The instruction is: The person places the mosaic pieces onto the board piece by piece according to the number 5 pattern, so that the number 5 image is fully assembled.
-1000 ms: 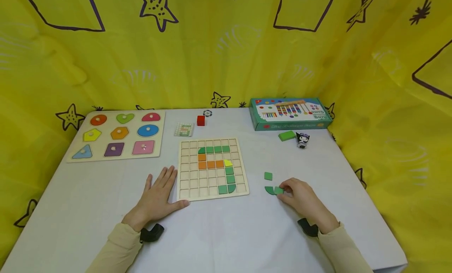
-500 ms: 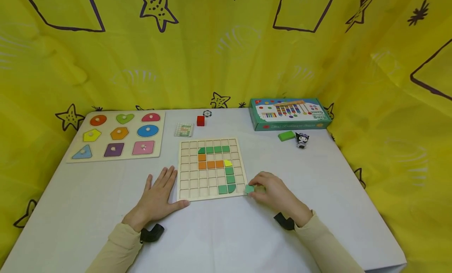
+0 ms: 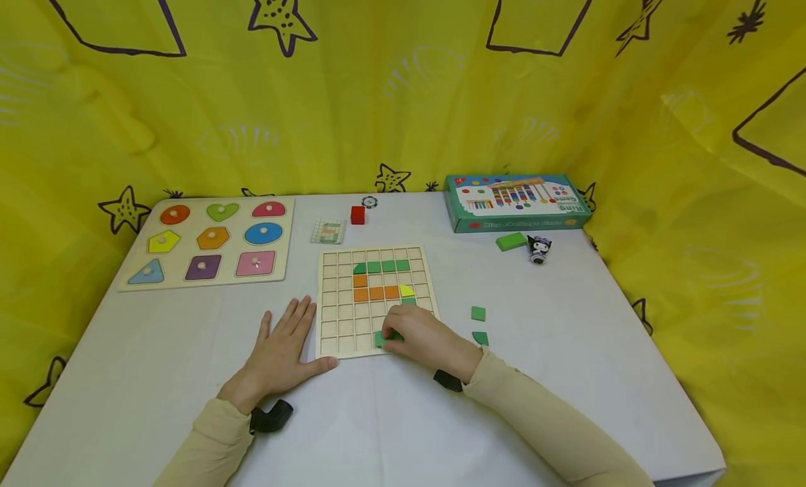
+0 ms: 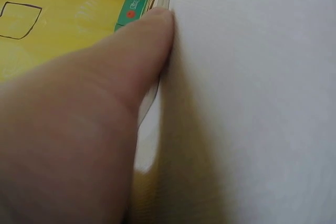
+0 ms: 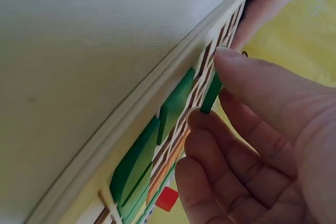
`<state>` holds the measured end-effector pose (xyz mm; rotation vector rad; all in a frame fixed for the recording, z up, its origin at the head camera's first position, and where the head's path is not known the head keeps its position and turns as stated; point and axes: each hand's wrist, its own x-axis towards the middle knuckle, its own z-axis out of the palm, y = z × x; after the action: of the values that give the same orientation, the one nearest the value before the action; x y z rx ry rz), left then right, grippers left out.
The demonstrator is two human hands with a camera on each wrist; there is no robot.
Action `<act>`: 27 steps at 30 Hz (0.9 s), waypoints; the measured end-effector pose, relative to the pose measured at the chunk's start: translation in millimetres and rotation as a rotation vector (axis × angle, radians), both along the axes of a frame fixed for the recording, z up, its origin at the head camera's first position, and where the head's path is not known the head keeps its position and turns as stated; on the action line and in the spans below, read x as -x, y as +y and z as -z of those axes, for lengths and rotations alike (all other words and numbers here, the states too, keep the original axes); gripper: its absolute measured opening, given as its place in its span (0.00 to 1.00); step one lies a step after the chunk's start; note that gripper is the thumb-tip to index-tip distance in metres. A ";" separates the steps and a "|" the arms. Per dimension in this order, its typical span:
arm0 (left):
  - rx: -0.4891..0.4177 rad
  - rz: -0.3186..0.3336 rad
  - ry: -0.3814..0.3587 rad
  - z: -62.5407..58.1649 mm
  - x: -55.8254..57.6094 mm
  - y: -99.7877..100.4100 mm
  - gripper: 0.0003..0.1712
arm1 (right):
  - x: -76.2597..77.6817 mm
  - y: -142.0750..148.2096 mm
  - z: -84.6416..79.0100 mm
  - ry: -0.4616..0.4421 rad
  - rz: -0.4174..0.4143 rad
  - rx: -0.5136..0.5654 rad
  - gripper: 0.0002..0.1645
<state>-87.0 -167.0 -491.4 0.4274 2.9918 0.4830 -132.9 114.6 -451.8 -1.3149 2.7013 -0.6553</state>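
Observation:
My right hand [image 3: 425, 336] pinches a green square tile [image 5: 212, 94] between thumb and fingers, close over the bottom row of the wooden grid board [image 3: 345, 326]. On the board lies a winding line of green, orange and yellow tiles; the lower right part of it is hidden by this hand in the head view. In the right wrist view a green tile [image 5: 176, 98] is seated in the board beside the held one. My left hand [image 3: 277, 350] lies flat on the table with its fingers spread, the thumb tip at the board's lower left corner.
One green square tile [image 3: 478, 313] and a green quarter-round tile [image 3: 480, 338] lie right of the board. Behind it are a pattern card [image 3: 328, 231] and a red cube [image 3: 357, 215]. A knobbed shape puzzle [image 3: 283, 228], a game box [image 3: 516, 224], a green block [image 3: 511, 242] and a figurine [image 3: 539, 250] stand around.
My right hand has picked up the green square tile from beside the quarter-round one and carried it left over the board's bottom row. The left hand has stayed put.

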 end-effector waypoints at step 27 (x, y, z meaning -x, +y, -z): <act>0.001 0.001 -0.034 -0.4 0.6 0.7 0.66 | -6.1 107.8 -0.6 0.006 0.273 0.037 0.08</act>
<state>-87.6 -166.3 -491.0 0.4161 2.9588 0.4837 -126.9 222.4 -451.1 -0.9624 2.9144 -0.7267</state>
